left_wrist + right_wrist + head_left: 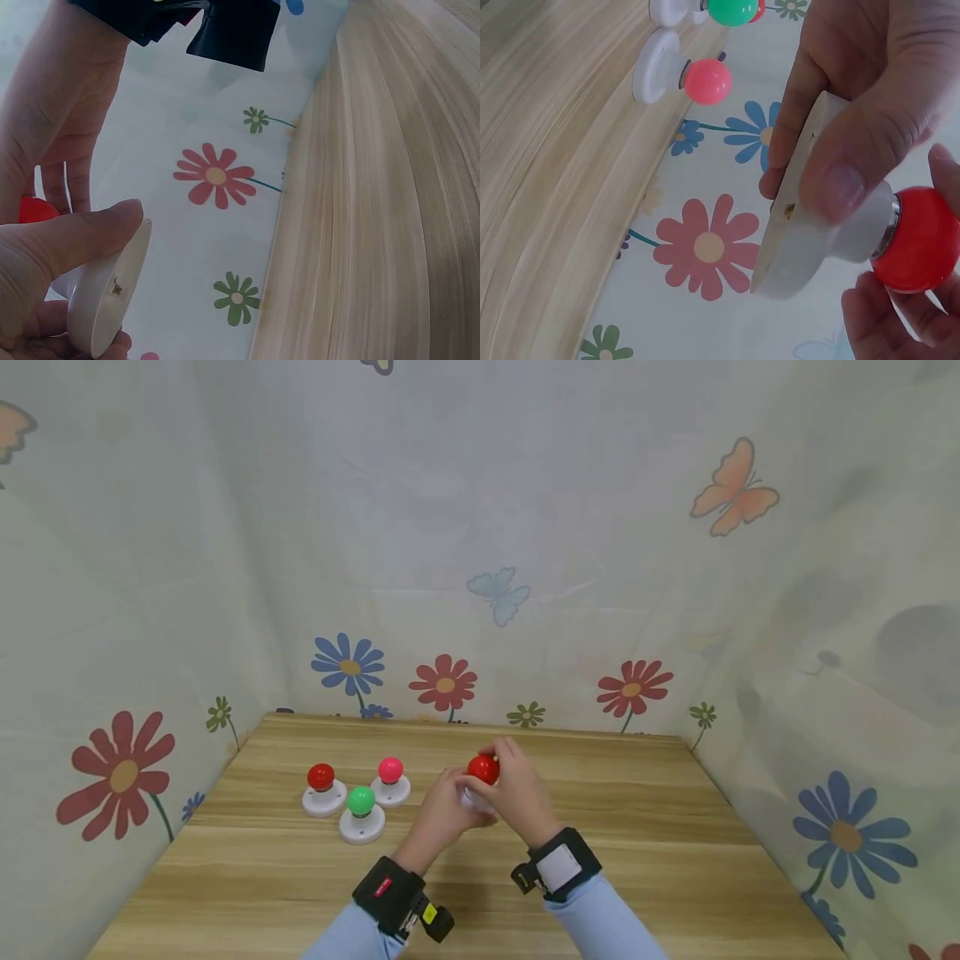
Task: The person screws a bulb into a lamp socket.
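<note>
In the head view my left hand [438, 814] grips a round white lamp holder [476, 802], lifted off the table and tilted. My left thumb lies across the rim of the holder's base [109, 300] in the left wrist view. A glossy red light bulb [917, 240] sits at the holder's socket, with a silver metal collar showing between them. The fingers of my right hand [522, 793] are curled around the bulb, fingertips on opposite sides of it. How far the bulb's thread sits inside the socket is hidden.
Left of my hands, three white holders with bulbs stand on the wooden table [637, 860]: a red bulb [321, 777], a green bulb [362, 801] and a pink bulb [391, 770]. A flower-printed curtain [585, 635] hangs behind the table and at its sides.
</note>
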`<move>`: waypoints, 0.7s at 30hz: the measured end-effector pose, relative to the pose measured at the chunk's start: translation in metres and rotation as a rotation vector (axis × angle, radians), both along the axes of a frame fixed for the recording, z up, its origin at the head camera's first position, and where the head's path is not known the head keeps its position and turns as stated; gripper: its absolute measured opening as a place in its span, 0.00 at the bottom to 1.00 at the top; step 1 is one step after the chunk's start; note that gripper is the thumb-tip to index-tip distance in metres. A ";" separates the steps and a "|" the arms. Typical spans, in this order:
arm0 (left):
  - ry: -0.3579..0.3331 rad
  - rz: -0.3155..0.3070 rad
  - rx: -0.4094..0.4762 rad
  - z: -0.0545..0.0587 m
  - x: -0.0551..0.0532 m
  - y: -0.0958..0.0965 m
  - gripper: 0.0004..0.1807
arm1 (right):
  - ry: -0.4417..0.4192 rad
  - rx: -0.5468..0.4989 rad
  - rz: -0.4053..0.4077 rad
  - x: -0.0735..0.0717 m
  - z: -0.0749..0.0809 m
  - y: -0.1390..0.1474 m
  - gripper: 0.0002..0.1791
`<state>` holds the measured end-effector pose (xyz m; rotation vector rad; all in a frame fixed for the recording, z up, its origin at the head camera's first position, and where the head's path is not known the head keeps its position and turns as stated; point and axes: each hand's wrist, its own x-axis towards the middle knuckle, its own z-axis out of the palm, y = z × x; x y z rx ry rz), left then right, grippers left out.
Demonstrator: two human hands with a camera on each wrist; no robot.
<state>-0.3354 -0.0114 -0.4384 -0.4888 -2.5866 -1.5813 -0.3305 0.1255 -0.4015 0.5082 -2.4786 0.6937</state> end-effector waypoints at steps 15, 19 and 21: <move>0.019 -0.014 -0.028 -0.001 0.000 0.000 0.36 | -0.324 -0.096 0.485 -0.010 0.015 0.033 0.27; 0.016 -0.018 -0.024 -0.002 0.000 0.000 0.36 | -0.364 -0.122 0.490 -0.009 0.015 0.033 0.29; 0.019 -0.017 -0.018 -0.003 0.000 0.000 0.37 | -0.368 -0.172 0.440 -0.007 0.014 0.030 0.31</move>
